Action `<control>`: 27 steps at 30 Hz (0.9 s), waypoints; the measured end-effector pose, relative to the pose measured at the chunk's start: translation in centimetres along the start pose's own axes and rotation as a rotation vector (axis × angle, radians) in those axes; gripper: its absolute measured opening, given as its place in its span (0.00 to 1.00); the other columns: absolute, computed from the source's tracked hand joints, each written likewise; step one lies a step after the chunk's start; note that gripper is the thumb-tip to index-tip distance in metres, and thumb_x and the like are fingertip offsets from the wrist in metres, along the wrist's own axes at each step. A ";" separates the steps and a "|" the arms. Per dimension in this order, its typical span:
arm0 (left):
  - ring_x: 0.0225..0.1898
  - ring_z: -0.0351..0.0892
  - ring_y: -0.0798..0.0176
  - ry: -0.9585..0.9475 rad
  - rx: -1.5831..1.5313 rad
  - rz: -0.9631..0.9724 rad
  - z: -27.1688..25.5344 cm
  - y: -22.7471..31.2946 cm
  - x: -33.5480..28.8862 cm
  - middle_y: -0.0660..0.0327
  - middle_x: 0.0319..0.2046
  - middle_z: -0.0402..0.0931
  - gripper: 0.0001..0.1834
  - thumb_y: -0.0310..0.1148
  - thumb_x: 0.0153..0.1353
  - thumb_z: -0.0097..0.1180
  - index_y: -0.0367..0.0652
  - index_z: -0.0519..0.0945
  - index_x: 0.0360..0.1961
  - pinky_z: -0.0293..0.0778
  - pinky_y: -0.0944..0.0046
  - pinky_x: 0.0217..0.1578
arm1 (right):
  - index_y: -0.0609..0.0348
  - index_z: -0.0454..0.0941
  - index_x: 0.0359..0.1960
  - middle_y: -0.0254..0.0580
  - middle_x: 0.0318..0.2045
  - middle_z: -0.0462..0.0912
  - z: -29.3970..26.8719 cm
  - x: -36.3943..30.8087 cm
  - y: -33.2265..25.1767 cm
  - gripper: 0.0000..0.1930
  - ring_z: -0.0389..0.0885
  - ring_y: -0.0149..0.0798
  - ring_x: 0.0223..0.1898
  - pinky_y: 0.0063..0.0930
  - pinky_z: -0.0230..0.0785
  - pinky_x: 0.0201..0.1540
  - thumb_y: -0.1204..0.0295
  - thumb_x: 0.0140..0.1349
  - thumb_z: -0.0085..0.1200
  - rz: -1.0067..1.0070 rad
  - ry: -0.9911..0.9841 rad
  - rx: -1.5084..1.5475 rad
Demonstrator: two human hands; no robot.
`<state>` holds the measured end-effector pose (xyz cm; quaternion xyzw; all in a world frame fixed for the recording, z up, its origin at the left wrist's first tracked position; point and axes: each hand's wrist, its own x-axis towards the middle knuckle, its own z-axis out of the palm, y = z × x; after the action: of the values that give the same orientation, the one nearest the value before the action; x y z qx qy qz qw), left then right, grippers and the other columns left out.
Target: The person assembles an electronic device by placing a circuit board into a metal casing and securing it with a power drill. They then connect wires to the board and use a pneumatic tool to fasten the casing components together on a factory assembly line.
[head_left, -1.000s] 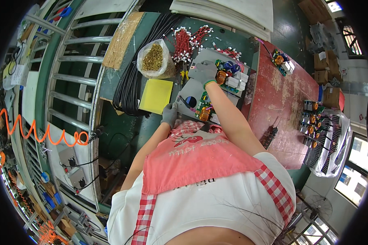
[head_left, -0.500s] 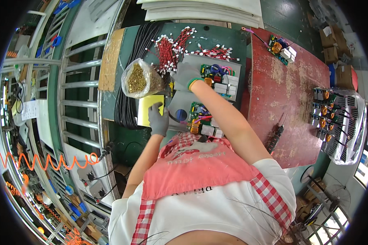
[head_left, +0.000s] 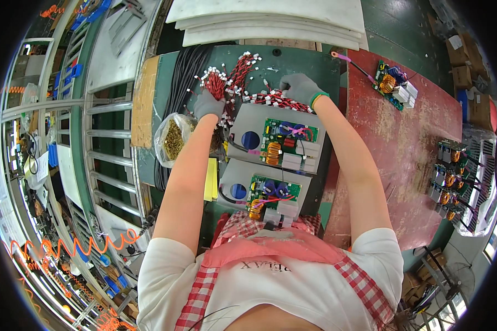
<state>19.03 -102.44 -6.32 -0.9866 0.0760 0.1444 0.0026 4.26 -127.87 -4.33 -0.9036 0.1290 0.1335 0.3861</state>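
Observation:
My left hand (head_left: pixel 209 106), in a grey glove, is closed at the lower end of a bundle of red wires (head_left: pixel 214 84) with white connectors; its fingertips are partly hidden. Farther right, my gloved right hand (head_left: pixel 301 90) is held with curled fingers just above a second pile of red and black wires (head_left: pixel 279 101). Whatever it pinches, if anything, is hidden. Nearer to me lie two grey metal plates, each carrying a green circuit board: the far board (head_left: pixel 289 142) and the near board (head_left: pixel 273 193). Both have copper coils and white blocks.
Left of the plates stands a clear bag (head_left: pixel 174 138) of small brass-coloured parts, near black cables (head_left: pixel 176 91) and a yellow pad (head_left: pixel 211 179). Another circuit board (head_left: pixel 394 85) lies on the worn red table (head_left: pixel 364 138). More boards (head_left: pixel 446 176) are at the far right. White sheets (head_left: pixel 265 22) are stacked beyond the table.
My left hand has left the yellow pad and reached forward to the red wires. My right hand has moved right, away from the bag, uncovering the far board.

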 end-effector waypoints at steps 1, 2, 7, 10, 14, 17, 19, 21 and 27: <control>0.48 0.76 0.47 -0.036 -0.008 0.012 0.3 -0.2 0.9 0.48 0.43 0.77 0.24 0.48 0.51 0.61 0.44 0.76 0.44 0.73 0.52 0.47 | 0.54 0.79 0.32 0.46 0.34 0.82 0.2 0.5 0.3 0.08 0.80 0.48 0.39 0.37 0.71 0.43 0.71 0.48 0.56 -0.006 -0.001 -0.014; 0.47 0.77 0.46 -0.072 -0.017 0.023 0.6 -0.4 1.6 0.48 0.43 0.77 0.22 0.47 0.51 0.60 0.43 0.77 0.43 0.74 0.52 0.46 | 0.54 0.79 0.32 0.47 0.34 0.82 0.5 1.3 0.7 0.08 0.79 0.47 0.39 0.36 0.71 0.43 0.72 0.48 0.56 -0.014 -0.003 -0.028; 0.44 0.79 0.48 -0.067 -0.042 0.078 -0.4 -1.0 0.9 0.48 0.40 0.79 0.17 0.44 0.54 0.55 0.44 0.81 0.39 0.74 0.53 0.46 | 0.52 0.79 0.39 0.44 0.38 0.82 1.2 4.2 1.6 0.14 0.79 0.46 0.42 0.36 0.71 0.44 0.72 0.47 0.58 0.003 -0.122 -0.127; 0.43 0.80 0.52 -0.125 -0.096 0.000 -0.9 -2.4 1.4 0.51 0.37 0.81 0.16 0.44 0.49 0.63 0.48 0.83 0.37 0.75 0.57 0.45 | 0.51 0.80 0.40 0.42 0.41 0.82 2.5 5.6 2.4 0.16 0.79 0.46 0.43 0.36 0.71 0.45 0.71 0.46 0.61 -0.108 -0.203 -0.215; 0.40 0.81 0.54 -0.116 -0.180 -0.013 -2.3 -3.0 1.0 0.55 0.35 0.82 0.19 0.46 0.45 0.68 0.48 0.83 0.36 0.74 0.59 0.43 | 0.51 0.80 0.40 0.43 0.41 0.82 2.3 6.1 1.8 0.16 0.79 0.46 0.43 0.36 0.71 0.45 0.70 0.46 0.63 -0.045 -0.308 -0.230; 0.38 0.81 0.53 -0.051 -0.256 -0.011 -2.2 -3.6 0.7 0.55 0.33 0.82 0.18 0.46 0.46 0.67 0.46 0.83 0.34 0.74 0.58 0.42 | 0.52 0.81 0.38 0.44 0.39 0.82 1.5 5.4 0.6 0.14 0.79 0.46 0.42 0.36 0.71 0.44 0.70 0.47 0.63 -0.045 -0.292 -0.209; 0.37 0.81 0.52 0.006 -0.277 -0.023 -2.5 -3.5 0.5 0.54 0.33 0.81 0.17 0.45 0.47 0.67 0.45 0.83 0.33 0.73 0.59 0.42 | 0.52 0.81 0.38 0.44 0.38 0.82 0.9 4.7 -0.2 0.13 0.79 0.46 0.41 0.36 0.71 0.43 0.69 0.48 0.63 -0.006 -0.284 -0.175; 0.38 0.80 0.51 -0.004 -0.394 -0.058 -2.6 -3.4 0.6 0.53 0.32 0.81 0.16 0.44 0.50 0.64 0.43 0.82 0.33 0.73 0.58 0.44 | 0.53 0.80 0.38 0.43 0.38 0.82 1.2 5.1 1.0 0.13 0.80 0.44 0.40 0.35 0.71 0.43 0.69 0.49 0.63 -0.084 -0.216 -0.095; 0.44 0.78 0.46 0.032 -0.425 -0.128 -1.4 -4.4 1.3 0.48 0.38 0.79 0.15 0.40 0.56 0.54 0.41 0.78 0.40 0.71 0.52 0.47 | 0.57 0.77 0.39 0.41 0.37 0.82 1.3 4.9 3.0 0.13 0.79 0.38 0.38 0.31 0.70 0.42 0.70 0.52 0.62 -0.133 -0.198 0.165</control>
<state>21.31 -98.33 -5.39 -0.9700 -0.0189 0.1410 -0.1973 7.63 -129.57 -8.81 -0.8578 0.0408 0.1851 0.4778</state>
